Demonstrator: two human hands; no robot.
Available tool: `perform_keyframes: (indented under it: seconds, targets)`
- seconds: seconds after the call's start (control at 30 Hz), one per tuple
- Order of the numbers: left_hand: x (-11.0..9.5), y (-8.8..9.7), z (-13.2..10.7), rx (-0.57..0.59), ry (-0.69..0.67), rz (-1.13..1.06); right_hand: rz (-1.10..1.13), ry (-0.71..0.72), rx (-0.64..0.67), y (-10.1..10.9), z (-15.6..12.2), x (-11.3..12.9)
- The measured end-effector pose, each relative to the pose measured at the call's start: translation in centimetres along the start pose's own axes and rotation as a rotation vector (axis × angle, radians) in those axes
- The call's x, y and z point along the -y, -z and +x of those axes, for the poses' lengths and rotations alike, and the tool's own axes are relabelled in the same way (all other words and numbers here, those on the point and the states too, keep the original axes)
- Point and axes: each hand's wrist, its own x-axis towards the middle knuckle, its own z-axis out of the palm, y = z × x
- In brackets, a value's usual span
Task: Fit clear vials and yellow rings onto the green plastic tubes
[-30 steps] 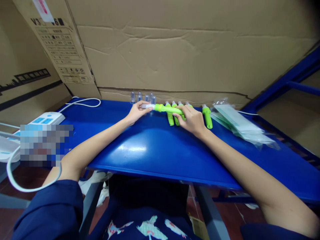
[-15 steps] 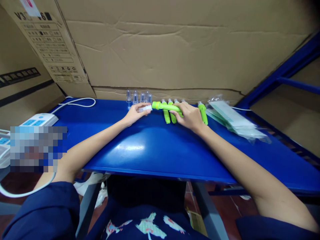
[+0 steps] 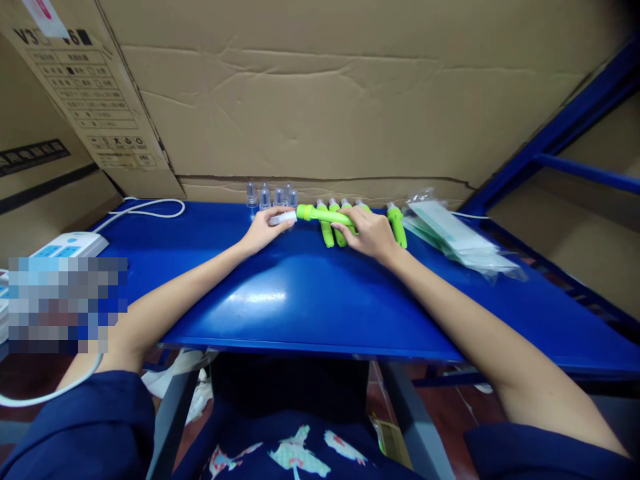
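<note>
My left hand [image 3: 261, 231] pinches a small clear cap [image 3: 283, 217] at the tip of a lime-green tube [image 3: 324, 215] lying crosswise near the back of the blue table [image 3: 280, 293]. My right hand [image 3: 369, 233] is closed round the other end of that tube. Beneath and beside it lie several more green tubes [image 3: 397, 225] in a row, their tips pointing to the back. A cluster of small clear caps [image 3: 270, 195] stands just behind my left hand, against the cardboard.
A stack of clear plastic bags [image 3: 455, 239] lies at the right rear. A white power strip [image 3: 67, 244] with its cable [image 3: 143, 210] sits at the left. Cardboard boxes [image 3: 320, 100] wall off the back and left; a blue metal frame [image 3: 560, 153] rises at right.
Both hands and the tube have stayed together at the back of the table; only the camera view shifted slightly, so everything sits a little further left.
</note>
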Motion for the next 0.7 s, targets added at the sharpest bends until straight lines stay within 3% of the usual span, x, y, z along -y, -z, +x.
perform_keyframes:
  seconds: [0.43, 0.7]
  targets:
    - [-0.43, -0.23, 0.03, -0.071, 0.047, -0.048, 0.008, 0.02, 0.023, 0.16, 0.13, 0.08]
    - [-0.7, -0.55, -0.27, 0.036, 0.02, -0.022, 0.05, 0.014, 0.004, 0.34, 0.16, 0.12]
